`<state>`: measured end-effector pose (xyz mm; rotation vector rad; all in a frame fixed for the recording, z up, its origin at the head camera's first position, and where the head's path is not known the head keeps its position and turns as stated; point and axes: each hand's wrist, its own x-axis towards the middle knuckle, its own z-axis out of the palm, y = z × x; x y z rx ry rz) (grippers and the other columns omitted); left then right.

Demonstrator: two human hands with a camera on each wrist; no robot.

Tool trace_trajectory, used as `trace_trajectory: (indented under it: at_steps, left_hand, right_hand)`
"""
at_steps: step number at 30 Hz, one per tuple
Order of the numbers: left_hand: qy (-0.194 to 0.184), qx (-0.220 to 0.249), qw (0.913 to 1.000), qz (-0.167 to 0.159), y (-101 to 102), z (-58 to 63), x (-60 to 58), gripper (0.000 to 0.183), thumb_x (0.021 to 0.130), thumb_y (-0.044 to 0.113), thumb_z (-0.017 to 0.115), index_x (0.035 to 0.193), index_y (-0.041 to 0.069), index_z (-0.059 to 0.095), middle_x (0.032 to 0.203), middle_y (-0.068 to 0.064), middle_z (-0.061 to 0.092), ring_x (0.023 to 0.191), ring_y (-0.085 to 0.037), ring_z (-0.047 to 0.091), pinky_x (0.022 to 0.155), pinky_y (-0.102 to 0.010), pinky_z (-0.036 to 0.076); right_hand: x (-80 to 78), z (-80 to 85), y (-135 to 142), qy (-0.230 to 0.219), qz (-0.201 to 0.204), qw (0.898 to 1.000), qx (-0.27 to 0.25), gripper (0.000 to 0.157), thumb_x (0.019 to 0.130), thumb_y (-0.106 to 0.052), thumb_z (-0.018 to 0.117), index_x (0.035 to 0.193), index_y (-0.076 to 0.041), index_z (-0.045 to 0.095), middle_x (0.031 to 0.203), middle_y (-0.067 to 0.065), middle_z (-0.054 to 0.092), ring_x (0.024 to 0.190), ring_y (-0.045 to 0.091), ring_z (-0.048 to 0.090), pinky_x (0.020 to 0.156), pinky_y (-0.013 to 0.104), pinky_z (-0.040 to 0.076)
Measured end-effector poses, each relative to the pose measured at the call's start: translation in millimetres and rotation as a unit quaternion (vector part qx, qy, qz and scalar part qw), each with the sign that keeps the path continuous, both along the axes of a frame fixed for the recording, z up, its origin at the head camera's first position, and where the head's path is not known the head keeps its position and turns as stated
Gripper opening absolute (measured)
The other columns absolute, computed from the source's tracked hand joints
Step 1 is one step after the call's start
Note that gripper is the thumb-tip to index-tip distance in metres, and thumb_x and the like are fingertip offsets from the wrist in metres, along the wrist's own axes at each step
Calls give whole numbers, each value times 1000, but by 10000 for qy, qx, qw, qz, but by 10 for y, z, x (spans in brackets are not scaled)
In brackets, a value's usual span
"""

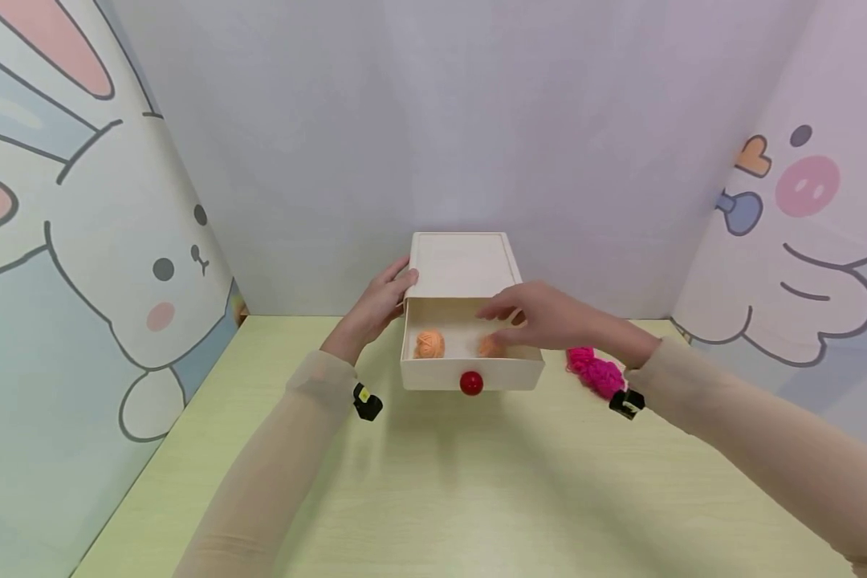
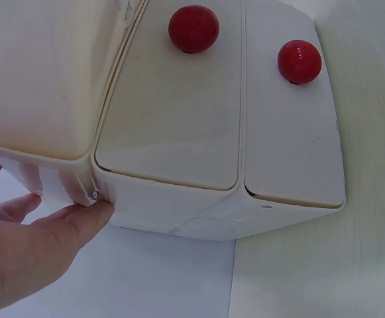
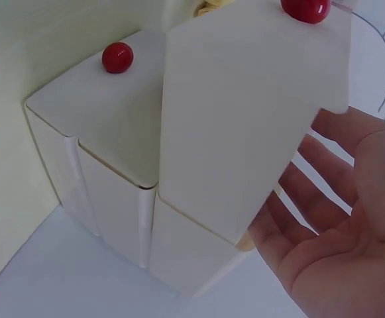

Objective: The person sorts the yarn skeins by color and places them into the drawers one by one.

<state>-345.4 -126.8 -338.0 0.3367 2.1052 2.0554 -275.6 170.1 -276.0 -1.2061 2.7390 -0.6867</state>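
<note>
A small white drawer cabinet (image 1: 465, 265) has its top drawer (image 1: 506, 373) pulled out, with a red knob (image 1: 471, 383) on the front. My left hand (image 1: 377, 309) rests against the cabinet's left side, thumb at the top edge. In the left wrist view its fingers (image 2: 79, 222) lie fairly straight along the side wall. Inside the drawer, an orange yarn ball (image 1: 429, 344) sits at the left. A second orange yarn ball (image 1: 490, 347) is partly hidden under my right hand (image 1: 549, 315), which reaches over the drawer's right wall. The right wrist view shows those fingers (image 3: 318, 189) loosely spread.
Below the open drawer are two shut drawers with red knobs, the middle one (image 2: 179, 112) and the lowest one (image 2: 291, 132). A bundle of magenta yarn (image 1: 598, 374) lies on the table (image 1: 433, 498) beside my right wrist. A pale wall (image 1: 448, 120) stands behind the cabinet.
</note>
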Motion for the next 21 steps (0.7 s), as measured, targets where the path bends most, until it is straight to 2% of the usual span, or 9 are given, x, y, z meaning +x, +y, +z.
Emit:
trace_trajectory:
  at_steps: [3, 8, 13, 21]
  left_hand:
    - [-5, 10, 10000, 7, 1, 6, 2, 63, 114, 36, 50, 171, 26, 25, 171, -11, 35, 155, -34, 38, 124, -53, 35]
    - [-20, -17, 10000, 54, -2, 10, 7, 62, 114, 37, 50, 171, 27, 26, 171, -11, 35, 155, -35, 39, 124, -53, 36]
    - [-4, -40, 10000, 39, -5, 5, 3, 62, 114, 37, 49, 171, 27, 25, 171, -10, 34, 155, -35, 39, 124, -54, 36]
    - [24, -124, 9999, 44, -11, -14, -12, 63, 113, 40, 50, 170, 29, 26, 172, -7, 33, 155, -34, 38, 124, -54, 36]
  right_hand:
    - [40, 43, 112, 111, -160, 9993, -304, 34, 99, -13, 77, 131, -4, 74, 127, 9, 75, 110, 24, 72, 92, 40, 63]
    - [115, 20, 303, 213, -507, 9964, -650, 34, 100, -9, 75, 133, 0, 72, 130, 14, 73, 111, 25, 72, 93, 43, 63]
    - [220, -96, 489, 215, -966, 9920, -781, 37, 102, -10, 72, 138, -1, 67, 132, 16, 71, 112, 30, 72, 94, 47, 62]
    - [376, -326, 732, -14, -1749, 9816, -772, 46, 104, -19, 71, 148, -9, 59, 127, 12, 74, 109, 29, 74, 92, 48, 62]
